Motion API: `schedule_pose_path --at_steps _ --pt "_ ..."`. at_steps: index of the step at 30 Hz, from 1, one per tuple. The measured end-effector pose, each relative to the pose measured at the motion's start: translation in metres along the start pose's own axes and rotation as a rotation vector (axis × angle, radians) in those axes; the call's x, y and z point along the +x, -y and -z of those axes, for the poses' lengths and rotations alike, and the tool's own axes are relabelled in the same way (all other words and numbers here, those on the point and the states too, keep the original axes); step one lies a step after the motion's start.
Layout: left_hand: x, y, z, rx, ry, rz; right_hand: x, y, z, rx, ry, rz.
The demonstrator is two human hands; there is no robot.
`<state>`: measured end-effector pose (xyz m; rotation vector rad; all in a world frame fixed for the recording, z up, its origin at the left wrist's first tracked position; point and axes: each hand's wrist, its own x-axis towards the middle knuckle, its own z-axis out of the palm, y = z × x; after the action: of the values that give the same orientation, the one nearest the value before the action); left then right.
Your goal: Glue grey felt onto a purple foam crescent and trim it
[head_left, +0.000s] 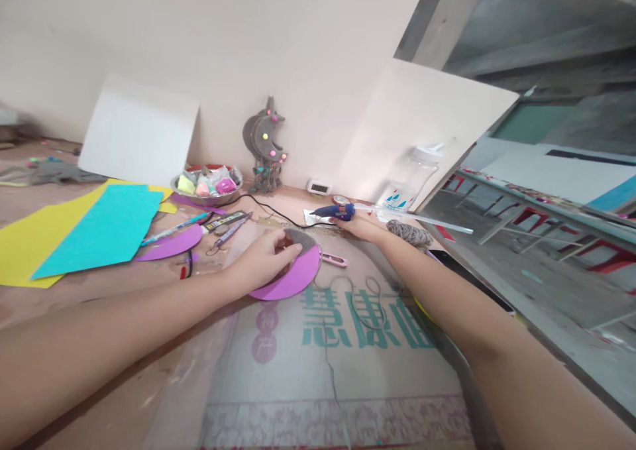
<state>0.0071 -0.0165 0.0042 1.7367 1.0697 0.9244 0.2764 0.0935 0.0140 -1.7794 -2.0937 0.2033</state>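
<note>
My left hand (271, 261) is curled over a purple paper cutout (293, 281) with a curved edge, its thumb lying on top. Grey yarn-like material (305, 239) covers the cutout's far part; my fingers hide some of it. Farther right, my right hand (360, 228) is closed around a blue hot glue gun (342, 211), whose nozzle points left. A clear glue stick (442, 223) sticks out of its back end. Between the hands lies a small pink tool (334, 260). A ball of grey yarn (410, 233) rests beside my right wrist.
A bowl of coloured clay packs (206, 183), yellow sheets (44, 225), a turquoise sheet (99, 231) and pens (176, 228) lie left. A grey moon ornament (265, 142) leans on the back board. A plastic bottle (412, 178) stands right, near a phone-like dark device (470, 281).
</note>
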Motion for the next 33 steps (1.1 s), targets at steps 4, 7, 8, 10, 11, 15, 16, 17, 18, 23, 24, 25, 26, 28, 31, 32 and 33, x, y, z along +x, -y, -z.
schedule_pose_path --at_steps 4,7,8,10,11,15,16,17,18,23,24,25,26,28,31,32,33 --pt "0.002 0.003 0.001 -0.032 -0.001 -0.014 0.001 0.006 0.01 0.065 -0.022 -0.022" --pt "0.002 0.004 0.001 -0.064 0.011 -0.021 -0.005 0.014 0.022 0.144 -0.016 -0.019" --pt "0.002 0.005 0.001 -0.062 0.012 -0.022 -0.011 0.017 0.027 0.179 -0.014 -0.012" --pt "0.002 0.005 0.001 -0.027 -0.007 -0.037 -0.028 0.024 0.033 0.299 -0.036 0.021" --pt "0.001 0.005 0.002 0.01 -0.023 -0.05 -0.039 0.027 0.035 0.364 -0.056 0.056" --pt "0.001 0.005 0.003 0.168 -0.077 -0.101 -0.09 0.036 0.034 0.45 -0.101 0.105" --pt "0.001 0.005 0.003 0.19 -0.088 -0.101 -0.1 0.037 0.032 0.446 -0.09 0.103" --pt "0.002 0.005 0.003 0.204 -0.098 -0.097 -0.11 0.036 0.031 0.45 -0.077 0.102" --pt "0.002 0.005 0.004 0.222 -0.108 -0.096 -0.117 0.036 0.029 0.447 -0.068 0.107" --pt "0.003 0.005 0.004 0.282 -0.116 -0.101 -0.133 0.042 0.026 0.394 -0.011 0.128" --pt "0.003 0.005 0.004 0.291 -0.117 -0.091 -0.133 0.044 0.026 0.388 -0.001 0.123" --pt "0.002 0.004 0.004 0.301 -0.12 -0.093 -0.133 0.046 0.025 0.386 0.003 0.112" --pt "0.002 0.003 0.004 0.312 -0.123 -0.099 -0.133 0.046 0.024 0.386 0.005 0.096" --pt "0.001 0.002 0.005 0.326 -0.123 -0.104 -0.133 0.046 0.021 0.387 0.014 0.052" --pt "0.001 0.001 0.005 0.332 -0.117 -0.092 -0.133 0.04 0.016 0.355 0.018 0.002" --pt "0.001 0.0 0.006 0.333 -0.117 -0.088 -0.133 0.038 0.015 0.338 0.013 -0.001" --pt "0.001 0.0 0.006 0.335 -0.118 -0.085 -0.133 0.037 0.014 0.325 0.01 0.0"
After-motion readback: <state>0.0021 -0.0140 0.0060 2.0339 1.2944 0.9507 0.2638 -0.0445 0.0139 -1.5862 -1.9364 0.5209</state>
